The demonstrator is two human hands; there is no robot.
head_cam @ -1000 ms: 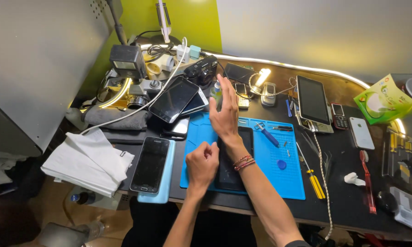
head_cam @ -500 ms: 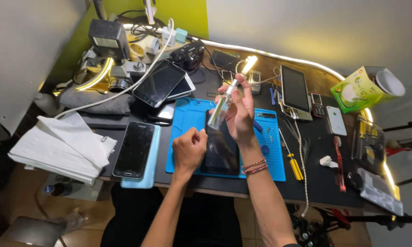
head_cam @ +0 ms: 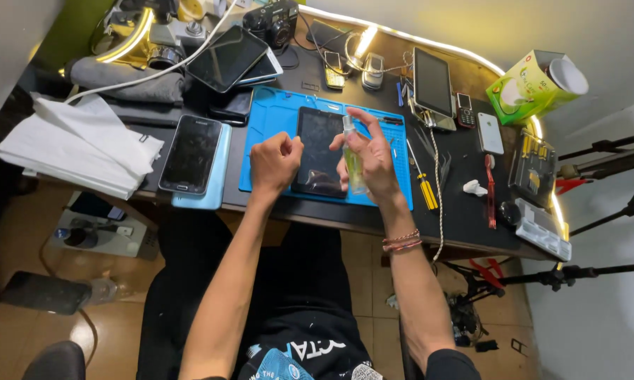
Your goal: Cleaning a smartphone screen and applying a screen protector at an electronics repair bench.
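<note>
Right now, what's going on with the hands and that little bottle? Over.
Right hand gripping small spray bottle above dark tablet. Left hand in a fist beside tablet, on blue mat. Screwdriver lies right of the mat.

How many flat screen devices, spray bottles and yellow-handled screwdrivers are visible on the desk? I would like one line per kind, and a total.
Flat screen devices: 5 — tablet on blue mat, black phone on light blue case, dark tablet at the back, standing tablet, white phone
Spray bottles: 1 — in right hand
Yellow-handled screwdrivers: 1
Total: 7
</note>
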